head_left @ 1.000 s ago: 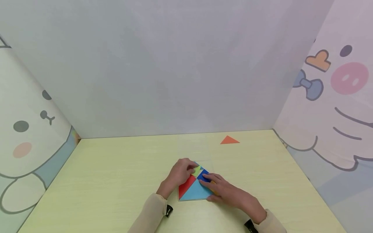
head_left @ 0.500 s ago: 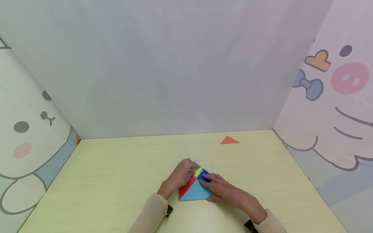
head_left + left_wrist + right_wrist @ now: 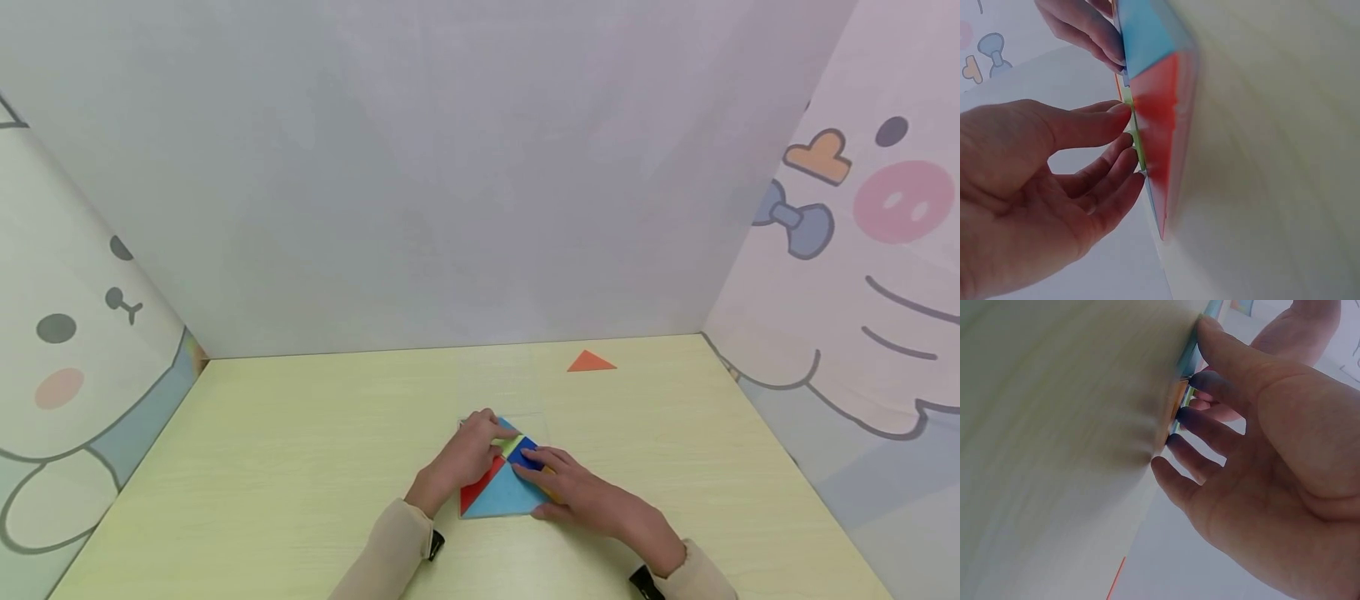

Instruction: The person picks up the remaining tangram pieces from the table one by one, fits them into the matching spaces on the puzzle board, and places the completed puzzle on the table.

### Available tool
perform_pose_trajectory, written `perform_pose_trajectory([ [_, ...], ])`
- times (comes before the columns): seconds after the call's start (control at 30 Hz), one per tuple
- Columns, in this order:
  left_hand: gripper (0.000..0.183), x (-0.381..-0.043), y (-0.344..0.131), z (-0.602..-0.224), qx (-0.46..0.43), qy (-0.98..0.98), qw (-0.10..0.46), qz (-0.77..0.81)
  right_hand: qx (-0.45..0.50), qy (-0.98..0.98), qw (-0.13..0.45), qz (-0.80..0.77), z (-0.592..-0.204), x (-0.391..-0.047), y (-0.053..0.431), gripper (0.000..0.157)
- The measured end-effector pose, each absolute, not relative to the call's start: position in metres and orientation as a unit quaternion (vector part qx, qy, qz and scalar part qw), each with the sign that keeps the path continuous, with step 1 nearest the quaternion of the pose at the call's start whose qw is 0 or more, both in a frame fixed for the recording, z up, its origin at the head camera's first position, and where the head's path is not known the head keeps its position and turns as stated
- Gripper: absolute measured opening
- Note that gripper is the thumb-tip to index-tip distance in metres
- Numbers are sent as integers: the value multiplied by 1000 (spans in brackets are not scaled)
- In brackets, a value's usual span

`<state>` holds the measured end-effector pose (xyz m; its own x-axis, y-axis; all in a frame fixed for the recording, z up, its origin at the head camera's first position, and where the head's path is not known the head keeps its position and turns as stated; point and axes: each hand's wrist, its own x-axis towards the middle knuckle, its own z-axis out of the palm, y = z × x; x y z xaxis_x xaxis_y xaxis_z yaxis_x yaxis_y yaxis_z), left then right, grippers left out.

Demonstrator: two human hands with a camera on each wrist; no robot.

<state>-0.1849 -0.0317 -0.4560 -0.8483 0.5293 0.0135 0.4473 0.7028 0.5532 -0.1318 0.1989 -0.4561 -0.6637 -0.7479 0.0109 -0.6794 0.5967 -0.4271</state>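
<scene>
A flat square tangram lies on the table, with a big light-blue triangle [image 3: 506, 496] at its front and a red piece [image 3: 480, 490] on its left. My left hand [image 3: 467, 450] reaches over the red piece, its thumb and fingertips on a small green tangram piece [image 3: 508, 444]. In the left wrist view the green piece [image 3: 1140, 150] shows as a thin strip at those fingertips. My right hand [image 3: 588, 496] rests with spread fingers on the tangram's right side, over a dark-blue piece [image 3: 519, 454] and a partly hidden yellow-orange piece [image 3: 553, 485].
An orange triangle [image 3: 592, 362] lies apart, near the table's back edge. Another light-blue piece [image 3: 508, 424] shows at the tangram's back. The pale wooden table [image 3: 300, 467] is bounded by a grey back wall [image 3: 450, 183] and side panels with cartoon drawings.
The green piece has turned and shifted slightly right, against the dark-blue piece, under my left fingers. My left index finger now stretches farther over it. My right hand has stayed put.
</scene>
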Motion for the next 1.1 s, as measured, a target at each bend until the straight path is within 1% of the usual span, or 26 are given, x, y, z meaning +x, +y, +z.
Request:
perform_pose_trajectory([
  [0.33,33,-182,-31,-454,268,922,64,273,-395,890,94,-206,-456,-132,199,59],
  [0.7,33,-175,-32,-453,313,918,36,243,-403,887,84,-207,-456,-131,200,58],
  [0.87,31,-172,-32,-454,324,921,14,215,-408,887,79,-201,-456,-131,200,58],
  [0.97,33,-169,-34,-454,318,924,21,212,-411,887,75,-199,-455,-130,200,57],
  [1.1,38,-166,-36,-453,305,927,50,213,-413,886,72,-200,-455,-130,201,57],
])
